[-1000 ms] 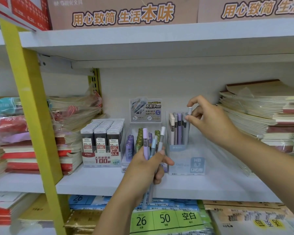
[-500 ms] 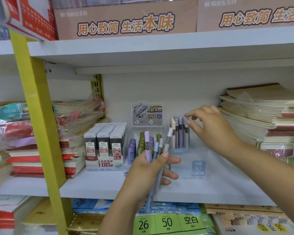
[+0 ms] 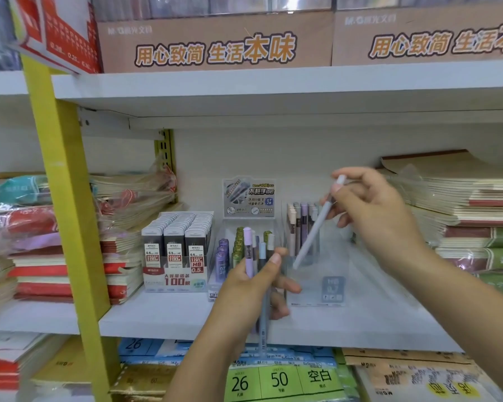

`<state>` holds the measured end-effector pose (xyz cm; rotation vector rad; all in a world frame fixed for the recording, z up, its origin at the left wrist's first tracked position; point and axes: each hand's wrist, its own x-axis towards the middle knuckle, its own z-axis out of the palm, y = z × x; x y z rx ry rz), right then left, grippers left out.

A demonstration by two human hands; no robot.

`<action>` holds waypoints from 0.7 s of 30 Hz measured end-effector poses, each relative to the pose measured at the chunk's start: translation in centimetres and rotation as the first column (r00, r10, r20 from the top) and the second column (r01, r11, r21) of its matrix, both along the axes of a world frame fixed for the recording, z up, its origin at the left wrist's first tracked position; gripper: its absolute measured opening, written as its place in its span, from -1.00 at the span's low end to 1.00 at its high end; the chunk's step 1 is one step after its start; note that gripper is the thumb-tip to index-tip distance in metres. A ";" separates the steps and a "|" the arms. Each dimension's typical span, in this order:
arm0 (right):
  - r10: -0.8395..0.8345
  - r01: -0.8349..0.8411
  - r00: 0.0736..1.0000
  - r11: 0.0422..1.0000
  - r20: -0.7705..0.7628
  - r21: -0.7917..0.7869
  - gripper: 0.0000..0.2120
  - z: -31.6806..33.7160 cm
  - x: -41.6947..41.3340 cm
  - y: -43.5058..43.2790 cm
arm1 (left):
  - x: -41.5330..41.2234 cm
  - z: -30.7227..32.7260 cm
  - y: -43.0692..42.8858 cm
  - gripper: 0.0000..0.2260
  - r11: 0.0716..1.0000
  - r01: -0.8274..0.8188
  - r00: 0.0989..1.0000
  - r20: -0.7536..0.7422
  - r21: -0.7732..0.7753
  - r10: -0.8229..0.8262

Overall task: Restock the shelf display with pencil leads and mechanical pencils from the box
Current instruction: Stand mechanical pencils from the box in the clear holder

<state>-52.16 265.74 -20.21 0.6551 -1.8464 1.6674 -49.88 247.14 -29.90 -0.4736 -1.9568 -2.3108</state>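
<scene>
- Mechanical pencil [image 3: 314,233]: the right hand [image 3: 372,210] pinches it near the cap end, thumb and curled fingers around it. It slants, tip pointing down toward the left hand, over the clear holder [image 3: 328,256].
- Step, as I read it: seat this one in the holder. Swing the tip vertical first, lower it into the free space in front of the standing pencils [image 3: 298,224], and let go only once it bottoms out.
- Risk: the barrel is slim, smooth and probably light, so it could lean or knock the row behind.
- Left hand [image 3: 250,288]: grips a bundle of spare pencils [image 3: 249,250] upright, below the right hand. Pastel plastic barrels in lilac, blue and white.
- Holder: clear hard plastic with thin walls, edges hard to see. Aim by its front label [image 3: 333,288].
- Beyond the left hand: lead tubes [image 3: 222,256] in purple and green, then dark rectangular lead cases [image 3: 174,245].
- All on a white shelf [image 3: 163,317]. Notebook stacks [image 3: 453,198] sit behind the right hand.
</scene>
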 end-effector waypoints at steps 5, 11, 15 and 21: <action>-0.099 0.114 0.988 0.986 -0.121 0.124 -0.82 0.4 -0.9 1.7 | -0.3 -0.1 -0.5 -0.62 0.997 -0.057 0.998 0.022 0.050 0.056; -0.217 0.273 0.955 0.909 -0.202 0.315 -0.76 -0.6 -2.0 2.0 | -0.6 -0.3 -0.3 -0.82 0.999 -0.026 0.998 0.066 0.044 0.023; -0.214 0.279 0.958 0.846 -0.191 0.454 -0.83 -1.6 -2.7 2.0 | -0.7 -0.3 -0.3 -0.77 0.999 -0.002 0.998 0.064 0.035 -0.001; -0.188 0.258 0.965 0.814 -0.185 0.520 -0.84 -1.9 -3.3 1.9 | -0.9 -0.7 -0.5 -0.79 0.998 -0.035 0.999 0.018 -0.057 0.036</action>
